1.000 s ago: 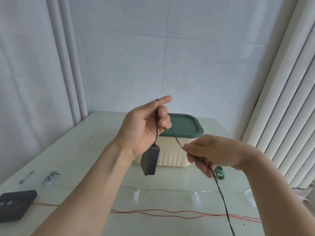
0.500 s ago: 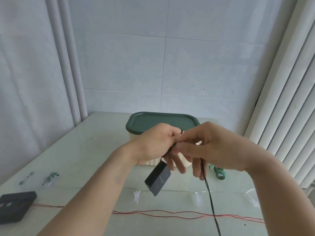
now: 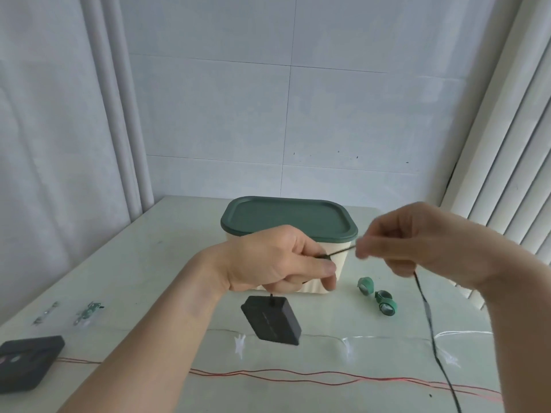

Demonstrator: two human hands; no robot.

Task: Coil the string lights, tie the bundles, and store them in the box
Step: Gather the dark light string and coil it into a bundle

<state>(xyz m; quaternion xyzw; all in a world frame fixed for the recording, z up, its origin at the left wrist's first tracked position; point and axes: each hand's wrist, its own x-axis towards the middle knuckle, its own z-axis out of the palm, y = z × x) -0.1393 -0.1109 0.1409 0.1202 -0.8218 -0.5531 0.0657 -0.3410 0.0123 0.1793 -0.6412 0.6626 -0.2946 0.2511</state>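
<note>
Left hand (image 3: 277, 260) pinching dark wire (image 3: 341, 251), right hand (image 3: 408, 242) pulling

table (image 3: 155, 263), lidded box (image 3: 328, 263), green ties (image 3: 377, 296), red wire (image 3: 298, 378)

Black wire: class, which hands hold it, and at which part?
Both. The left hand grips the black wire just above its hanging battery pack; the right hand pinches it further along.

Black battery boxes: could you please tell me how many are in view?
2: one battery box dangles on its dark wire below the left hand; another lies at the table's near-left edge, partly cropped.
</note>
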